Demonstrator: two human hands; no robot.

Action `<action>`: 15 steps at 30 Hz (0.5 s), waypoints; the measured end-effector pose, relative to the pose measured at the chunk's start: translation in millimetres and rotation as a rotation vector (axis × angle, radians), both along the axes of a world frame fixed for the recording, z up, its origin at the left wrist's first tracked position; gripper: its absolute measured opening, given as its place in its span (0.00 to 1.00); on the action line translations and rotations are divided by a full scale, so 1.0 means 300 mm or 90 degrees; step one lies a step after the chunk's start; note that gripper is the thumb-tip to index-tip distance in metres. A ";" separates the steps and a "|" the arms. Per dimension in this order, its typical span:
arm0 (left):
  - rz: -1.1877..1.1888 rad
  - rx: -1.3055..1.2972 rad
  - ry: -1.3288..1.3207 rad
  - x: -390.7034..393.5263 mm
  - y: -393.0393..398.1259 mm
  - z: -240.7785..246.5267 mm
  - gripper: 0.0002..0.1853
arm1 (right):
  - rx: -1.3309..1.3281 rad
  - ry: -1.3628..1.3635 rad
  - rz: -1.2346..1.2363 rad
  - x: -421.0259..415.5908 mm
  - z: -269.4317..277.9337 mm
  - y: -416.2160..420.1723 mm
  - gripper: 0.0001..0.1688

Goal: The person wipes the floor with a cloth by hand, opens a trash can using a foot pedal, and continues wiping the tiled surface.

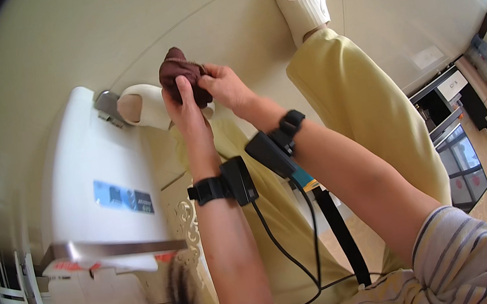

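Note:
Both hands hold one small, bunched dark maroon cloth item with a stitched edge, raised above the floor. My left hand grips it from below, its thumb lying across the fabric. The fingers of my right hand pinch the seam on the cloth's right side. What kind of garment or cloth it is, I cannot tell. Black devices are strapped to both wrists, the left one and the right one, with dark cables running down from them.
A tall white appliance with a blue label stands at the left, close to my legs. White slippers are on my feet on the pale floor. At the right are a cabinet with a white drawer, a television and bright windows.

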State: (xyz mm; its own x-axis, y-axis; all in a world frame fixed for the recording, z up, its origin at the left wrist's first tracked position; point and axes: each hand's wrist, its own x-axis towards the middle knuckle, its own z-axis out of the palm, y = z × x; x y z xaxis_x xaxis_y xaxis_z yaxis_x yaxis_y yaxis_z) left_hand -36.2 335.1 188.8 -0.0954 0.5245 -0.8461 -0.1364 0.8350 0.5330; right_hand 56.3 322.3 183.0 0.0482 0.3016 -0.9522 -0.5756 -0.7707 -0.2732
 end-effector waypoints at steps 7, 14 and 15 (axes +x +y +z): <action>0.003 0.177 0.074 -0.189 0.172 0.672 0.32 | 0.313 -0.060 0.204 -0.217 0.578 0.142 0.14; 0.109 0.159 0.282 -0.438 0.154 1.206 0.34 | 0.522 -0.255 0.395 -0.460 1.136 0.285 0.20; 0.141 0.151 0.304 -0.455 0.164 1.245 0.32 | 0.524 -0.277 0.418 -0.507 1.155 0.269 0.19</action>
